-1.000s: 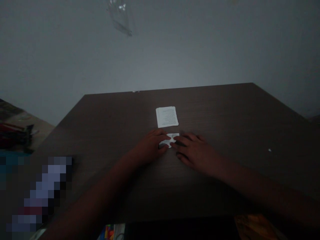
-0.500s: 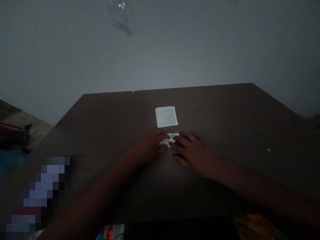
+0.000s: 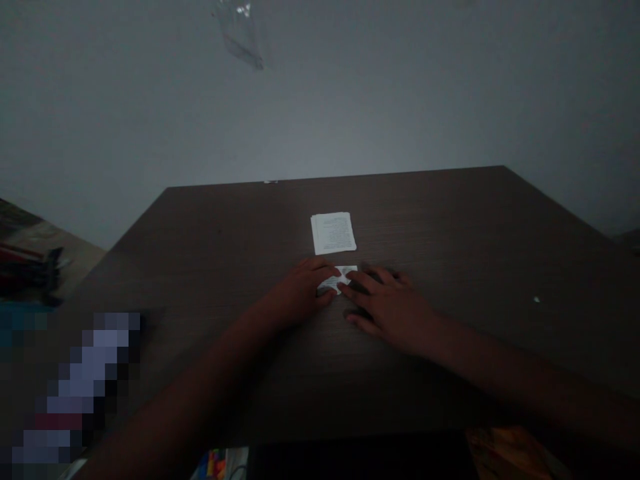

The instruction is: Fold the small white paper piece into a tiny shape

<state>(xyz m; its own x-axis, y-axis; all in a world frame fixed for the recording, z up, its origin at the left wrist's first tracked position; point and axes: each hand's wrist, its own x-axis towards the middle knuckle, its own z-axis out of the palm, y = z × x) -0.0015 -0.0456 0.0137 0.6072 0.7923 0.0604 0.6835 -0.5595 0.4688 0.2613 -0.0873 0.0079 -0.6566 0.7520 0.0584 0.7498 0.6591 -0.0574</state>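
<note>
A small white printed paper lies on the dark wooden table, partly covered by both hands. My left hand rests on its left part with fingers curled over it. My right hand lies flat on its right part, fingers stretched out and pressing down. Just beyond them sits a neat stack of white printed paper squares, untouched.
A grey wall rises behind the table, with a clear plastic scrap stuck high on it. Dark clutter lies left of the table. A tiny white speck sits on the table's right part. Colourful items show below the near edge.
Almost nothing: my right hand has slid very slightly left over the paper. The left hand and the stack stay put.
</note>
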